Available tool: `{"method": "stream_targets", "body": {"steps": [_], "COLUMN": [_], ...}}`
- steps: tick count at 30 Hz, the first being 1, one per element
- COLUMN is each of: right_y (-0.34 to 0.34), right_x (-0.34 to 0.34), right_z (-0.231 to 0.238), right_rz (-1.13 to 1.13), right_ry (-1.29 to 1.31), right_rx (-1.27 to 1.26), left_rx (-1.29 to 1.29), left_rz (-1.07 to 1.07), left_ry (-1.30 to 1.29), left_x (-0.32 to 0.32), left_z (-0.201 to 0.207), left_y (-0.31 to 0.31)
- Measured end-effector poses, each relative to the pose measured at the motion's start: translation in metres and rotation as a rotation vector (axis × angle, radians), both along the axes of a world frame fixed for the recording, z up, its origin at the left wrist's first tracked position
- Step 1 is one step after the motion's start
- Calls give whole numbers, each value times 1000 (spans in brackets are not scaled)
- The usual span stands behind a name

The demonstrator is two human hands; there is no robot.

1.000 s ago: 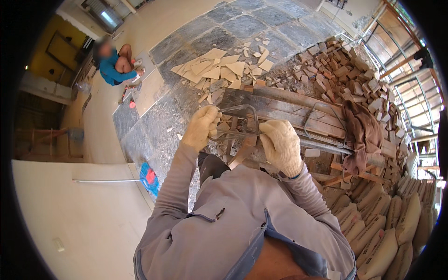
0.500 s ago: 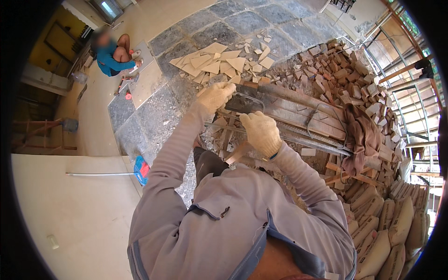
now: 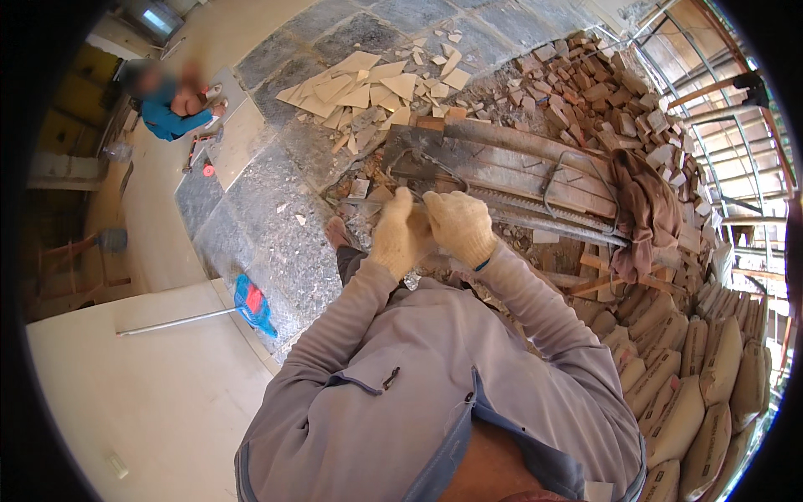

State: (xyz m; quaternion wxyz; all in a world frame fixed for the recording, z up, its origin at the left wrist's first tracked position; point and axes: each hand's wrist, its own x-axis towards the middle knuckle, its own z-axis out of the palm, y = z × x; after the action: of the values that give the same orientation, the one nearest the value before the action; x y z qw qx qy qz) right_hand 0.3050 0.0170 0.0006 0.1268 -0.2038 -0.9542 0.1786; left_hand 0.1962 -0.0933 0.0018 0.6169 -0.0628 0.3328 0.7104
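Observation:
My left hand [image 3: 400, 236] and my right hand [image 3: 460, 226], both in cream knit gloves, are close together in front of my body. The fingers of both are curled closed; whatever they grip is hidden by the gloves. Just beyond them lies a bench of wooden planks [image 3: 519, 171]. A bent metal rod [image 3: 435, 165] sits at its near left end, and a rectangular metal loop [image 3: 559, 188] stands farther right. Ribbed steel bars [image 3: 556, 219] run along the bench's near side. A brown cloth [image 3: 644, 217] drapes over its right end.
Broken cream tiles [image 3: 351, 90] lie beyond the bench, with a brick pile [image 3: 585, 100] at far right. Full sacks [image 3: 682, 410] are stacked at lower right. On the left are a blue dustpan [image 3: 253, 305] with a long handle and a person [image 3: 167, 113] squatting on the floor.
My left hand has come back from the bent rod on the bench and down beside my right hand. My right hand has shifted slightly left. The view has tilted a little.

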Motion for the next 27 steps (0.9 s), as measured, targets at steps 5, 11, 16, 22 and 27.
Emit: {"method": "stream_targets", "body": {"steps": [5, 11, 16, 22, 27], "right_y": [-20, -33, -23, -6, -10], "right_x": [10, 29, 49, 59, 42], "right_z": [4, 24, 16, 6, 4], "right_rz": [-52, 132, -54, -365, -269], "right_ry": [-40, 258, 326, 316, 332], "right_rx": [-91, -93, -224, -689, -716], "left_rx": [-101, -46, -52, -100, -19], "left_rz": [73, 220, 229, 140, 114], "left_ry": [144, -32, -20, 31, 28], "left_x": [11, -3, -12, -36, -39], "left_z": [-31, -38, -44, -39, -26], "left_y": [12, 11, 13, 2, -1]}}
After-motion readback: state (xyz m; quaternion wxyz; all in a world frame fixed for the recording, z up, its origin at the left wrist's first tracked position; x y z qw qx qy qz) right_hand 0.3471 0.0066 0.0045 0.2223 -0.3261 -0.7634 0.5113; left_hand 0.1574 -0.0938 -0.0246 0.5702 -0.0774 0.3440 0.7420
